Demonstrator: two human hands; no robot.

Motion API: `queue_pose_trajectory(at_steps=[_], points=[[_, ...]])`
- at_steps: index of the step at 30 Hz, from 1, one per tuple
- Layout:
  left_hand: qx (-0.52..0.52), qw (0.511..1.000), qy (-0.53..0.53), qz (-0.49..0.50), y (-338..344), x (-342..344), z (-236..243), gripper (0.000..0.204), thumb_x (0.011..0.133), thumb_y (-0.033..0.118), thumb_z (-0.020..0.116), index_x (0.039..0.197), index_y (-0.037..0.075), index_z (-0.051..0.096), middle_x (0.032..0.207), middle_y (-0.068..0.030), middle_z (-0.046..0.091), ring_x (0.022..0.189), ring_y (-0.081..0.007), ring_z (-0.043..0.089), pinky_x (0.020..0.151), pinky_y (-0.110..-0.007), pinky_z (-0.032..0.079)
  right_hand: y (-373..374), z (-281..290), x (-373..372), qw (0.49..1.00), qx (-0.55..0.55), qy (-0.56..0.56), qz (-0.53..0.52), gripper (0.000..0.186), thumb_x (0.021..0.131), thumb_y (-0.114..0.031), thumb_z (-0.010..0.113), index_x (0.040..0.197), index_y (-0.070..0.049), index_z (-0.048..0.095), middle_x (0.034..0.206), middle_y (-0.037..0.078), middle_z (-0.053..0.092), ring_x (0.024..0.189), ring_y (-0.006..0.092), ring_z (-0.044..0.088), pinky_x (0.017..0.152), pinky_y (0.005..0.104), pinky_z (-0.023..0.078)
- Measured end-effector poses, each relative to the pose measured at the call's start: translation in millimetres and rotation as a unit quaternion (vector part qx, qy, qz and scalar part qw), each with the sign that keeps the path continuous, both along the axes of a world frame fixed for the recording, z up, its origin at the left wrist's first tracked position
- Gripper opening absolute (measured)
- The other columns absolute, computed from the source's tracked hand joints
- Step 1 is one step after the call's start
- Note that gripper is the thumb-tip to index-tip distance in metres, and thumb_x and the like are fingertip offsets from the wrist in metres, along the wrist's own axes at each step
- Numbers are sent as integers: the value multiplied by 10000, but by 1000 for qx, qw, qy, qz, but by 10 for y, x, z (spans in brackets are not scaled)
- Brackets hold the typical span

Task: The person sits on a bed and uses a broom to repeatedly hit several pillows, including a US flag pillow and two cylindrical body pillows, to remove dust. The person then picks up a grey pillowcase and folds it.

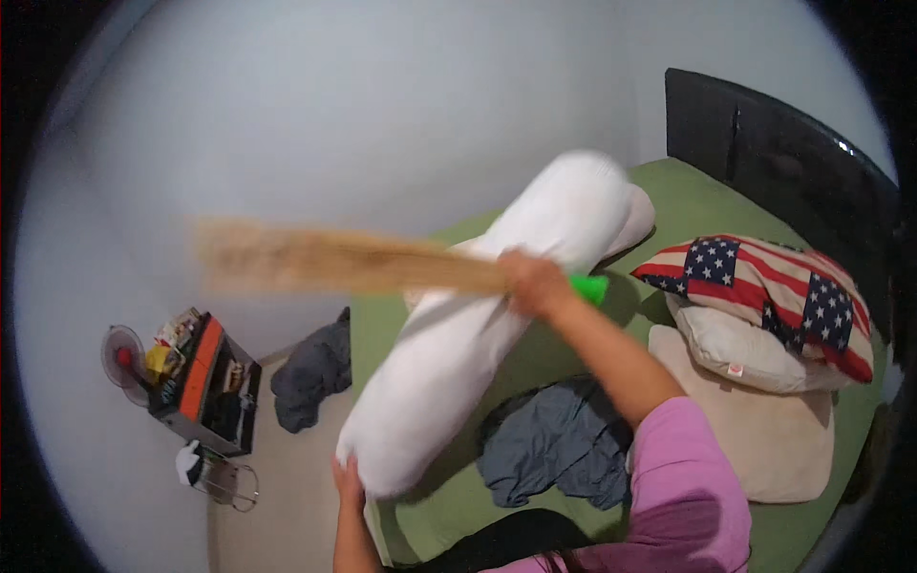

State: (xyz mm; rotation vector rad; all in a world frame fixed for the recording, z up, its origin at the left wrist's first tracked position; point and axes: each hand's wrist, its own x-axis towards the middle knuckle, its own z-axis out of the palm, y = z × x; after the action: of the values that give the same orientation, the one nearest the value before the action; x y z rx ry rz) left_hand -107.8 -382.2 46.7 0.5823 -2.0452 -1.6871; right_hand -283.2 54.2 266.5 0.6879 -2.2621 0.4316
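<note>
A long white bolster pillow (478, 325) stands tilted over the green bed sheet (712, 205). My left hand (348, 480) grips its lower end near the bed's edge. My right hand (535, 284) is closed around a straw broom (325, 258) with a green handle (589, 287). The broom's bristles stretch leftward, blurred, across the front of the bolster. My right arm wears a pink sleeve (683, 477).
On the bed lie a star-and-stripe patterned pillow (764, 286), a white pillow (755, 353), a beige pillow (783, 430) and a crumpled blue-grey cloth (554, 439). A dark headboard (774, 143) is at the right. On the floor sit grey clothes (310, 372), a cluttered small shelf (205, 382) and a fan (122, 353).
</note>
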Motion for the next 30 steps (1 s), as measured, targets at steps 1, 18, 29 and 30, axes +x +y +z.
queue_pose_trajectory(at_steps=[1, 18, 29, 30], points=[[62, 994, 7, -85, 442, -374, 206, 488, 783, 220, 518, 1187, 12, 340, 1135, -140, 434, 983, -220, 465, 803, -330, 402, 259, 186, -160, 998, 12, -1, -66, 219, 680, -90, 498, 895, -66, 465, 845, 132, 522, 775, 305, 547, 660, 398, 462], [-123, 983, -2, -140, 1877, -2444, -440, 612, 708, 314, 630, 1151, -10, 361, 1121, -198, 428, 973, -287, 480, 833, -361, 389, 1381, -1566, -743, 871, -181, -326, -319, 456, 611, -283, 658, 887, 19, 455, 855, 252, 552, 817, 389, 536, 716, 412, 422], [30, 997, 13, -65, 1692, -3525, 47, 558, 678, 310, 659, 1089, -13, 463, 1005, -132, 544, 884, -199, 524, 737, -296, 421, 1612, -1933, -666, 837, -351, -289, -304, 411, 606, -231, 677, 867, 3, 462, 788, 208, 552, 746, 342, 534, 698, 380, 415], [23, 997, 34, -58, 1660, -3551, 131, 500, 680, 286, 656, 1052, -6, 494, 974, -120, 559, 866, -194, 530, 741, -293, 419, 1575, -1945, -666, 850, -326, -267, -317, 433, 606, -239, 680, 898, -4, 465, 812, 210, 555, 767, 353, 536, 707, 385, 414]])
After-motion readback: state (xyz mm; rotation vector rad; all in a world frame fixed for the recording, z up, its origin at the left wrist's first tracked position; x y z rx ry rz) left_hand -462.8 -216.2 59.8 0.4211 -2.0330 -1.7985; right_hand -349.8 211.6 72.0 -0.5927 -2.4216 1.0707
